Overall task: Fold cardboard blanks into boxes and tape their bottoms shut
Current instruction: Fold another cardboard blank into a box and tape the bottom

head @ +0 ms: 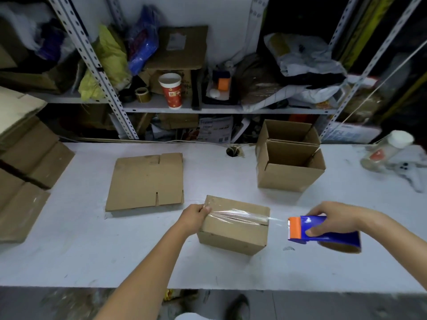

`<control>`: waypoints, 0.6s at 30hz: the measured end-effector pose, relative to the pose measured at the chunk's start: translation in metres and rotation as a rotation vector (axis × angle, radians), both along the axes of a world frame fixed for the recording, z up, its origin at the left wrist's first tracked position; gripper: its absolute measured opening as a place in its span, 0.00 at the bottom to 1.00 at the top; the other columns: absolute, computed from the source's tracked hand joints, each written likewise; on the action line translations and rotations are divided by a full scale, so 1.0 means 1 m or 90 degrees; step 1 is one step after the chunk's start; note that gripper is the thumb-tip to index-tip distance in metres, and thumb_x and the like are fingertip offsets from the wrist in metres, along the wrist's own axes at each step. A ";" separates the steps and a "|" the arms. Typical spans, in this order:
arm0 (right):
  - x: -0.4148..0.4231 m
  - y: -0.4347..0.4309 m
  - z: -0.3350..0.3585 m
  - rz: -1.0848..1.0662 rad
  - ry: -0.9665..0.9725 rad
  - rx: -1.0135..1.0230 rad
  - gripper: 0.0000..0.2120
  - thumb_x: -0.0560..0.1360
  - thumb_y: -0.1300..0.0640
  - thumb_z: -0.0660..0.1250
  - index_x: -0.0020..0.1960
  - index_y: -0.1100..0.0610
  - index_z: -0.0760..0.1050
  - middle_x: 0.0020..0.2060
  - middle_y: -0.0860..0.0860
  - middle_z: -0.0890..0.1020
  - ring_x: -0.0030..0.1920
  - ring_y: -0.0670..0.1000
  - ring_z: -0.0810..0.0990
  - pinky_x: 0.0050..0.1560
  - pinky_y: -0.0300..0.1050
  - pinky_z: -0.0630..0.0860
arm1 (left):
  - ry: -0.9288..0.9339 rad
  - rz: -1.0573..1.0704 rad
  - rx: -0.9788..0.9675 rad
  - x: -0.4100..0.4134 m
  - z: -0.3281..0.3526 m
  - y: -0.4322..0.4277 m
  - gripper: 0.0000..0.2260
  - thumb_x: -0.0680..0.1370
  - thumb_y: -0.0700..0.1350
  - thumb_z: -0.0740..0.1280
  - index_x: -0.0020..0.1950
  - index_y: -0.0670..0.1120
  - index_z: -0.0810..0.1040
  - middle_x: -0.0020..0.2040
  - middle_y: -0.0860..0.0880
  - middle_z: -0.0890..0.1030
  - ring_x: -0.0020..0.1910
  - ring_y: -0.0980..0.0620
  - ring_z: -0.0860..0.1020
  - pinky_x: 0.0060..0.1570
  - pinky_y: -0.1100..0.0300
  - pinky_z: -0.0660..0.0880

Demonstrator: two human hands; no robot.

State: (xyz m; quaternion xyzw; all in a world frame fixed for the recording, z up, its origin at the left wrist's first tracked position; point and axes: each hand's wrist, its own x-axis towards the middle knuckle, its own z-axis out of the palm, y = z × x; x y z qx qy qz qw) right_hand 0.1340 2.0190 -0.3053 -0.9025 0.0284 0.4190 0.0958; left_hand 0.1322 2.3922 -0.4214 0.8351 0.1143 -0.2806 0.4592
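Grips the left end of the closed box (233, 234), near middle of the counter (92, 250), with the left hand (196, 213), pinning the clear tape (242, 215). Clutches the tape dispenser (323, 229) in the right hand (332, 219), just right of the box, tape stretched over the top seam.

seemingly open table (219, 179) between blank (145, 181), boxes (290, 162)

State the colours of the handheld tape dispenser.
The tape dispenser is blue with an orange front; head view.
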 end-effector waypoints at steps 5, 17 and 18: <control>-0.027 0.005 -0.041 -0.014 -0.059 -0.006 0.30 0.71 0.33 0.69 0.71 0.40 0.69 0.61 0.41 0.77 0.55 0.45 0.75 0.51 0.40 0.72 | 0.007 0.039 -0.028 -0.005 -0.001 -0.002 0.17 0.84 0.54 0.58 0.56 0.46 0.82 0.54 0.46 0.84 0.56 0.46 0.80 0.61 0.52 0.74; -0.028 0.074 -0.081 0.034 -0.247 -0.031 0.21 0.75 0.39 0.66 0.66 0.41 0.73 0.55 0.44 0.82 0.50 0.49 0.81 0.44 0.43 0.77 | -0.012 0.066 0.003 -0.005 0.001 0.003 0.18 0.80 0.56 0.65 0.67 0.49 0.77 0.61 0.51 0.82 0.59 0.49 0.79 0.64 0.50 0.75; -0.027 0.080 -0.084 0.034 -0.261 -0.036 0.20 0.75 0.39 0.65 0.66 0.42 0.73 0.54 0.44 0.82 0.51 0.50 0.81 0.45 0.43 0.78 | -0.016 0.073 0.002 -0.004 0.001 0.005 0.18 0.81 0.55 0.64 0.67 0.49 0.77 0.61 0.50 0.81 0.59 0.49 0.79 0.64 0.51 0.75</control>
